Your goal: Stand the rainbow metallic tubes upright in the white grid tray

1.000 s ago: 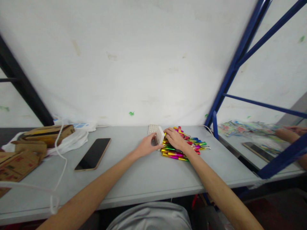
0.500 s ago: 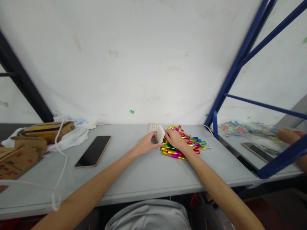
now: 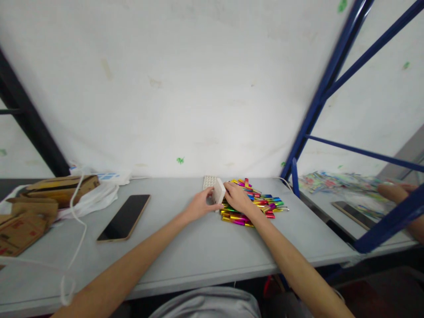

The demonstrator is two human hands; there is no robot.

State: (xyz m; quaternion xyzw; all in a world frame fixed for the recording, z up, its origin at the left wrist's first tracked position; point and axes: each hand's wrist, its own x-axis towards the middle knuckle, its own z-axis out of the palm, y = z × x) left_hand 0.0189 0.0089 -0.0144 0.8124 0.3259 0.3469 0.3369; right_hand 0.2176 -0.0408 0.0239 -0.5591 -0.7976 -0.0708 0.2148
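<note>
My left hand (image 3: 201, 205) grips a small white block (image 3: 219, 191), which stands on edge, tilted, between thumb and fingers. Right beside it, my right hand (image 3: 236, 195) rests at the left side of a pile of shiny coloured tubes (image 3: 265, 206); its fingers are bent behind the block, and what they hold, if anything, is hidden. The tubes are gold, red, green, blue and purple. A white tray with a grid of bumps or holes (image 3: 209, 182) lies behind the block, near the wall.
A black phone (image 3: 125, 217) lies left of my arms. Opened cardboard boxes (image 3: 29, 225), a white plastic bag (image 3: 96, 201) and a white cable (image 3: 79, 238) are at the far left. A blue metal frame (image 3: 308, 119) stands right; beyond it are another phone (image 3: 354, 213) and a person's hand (image 3: 394, 193).
The view has tilted slightly, so the table appears lower. The white block is still in my left hand, and my right hand has stayed close beside it.
</note>
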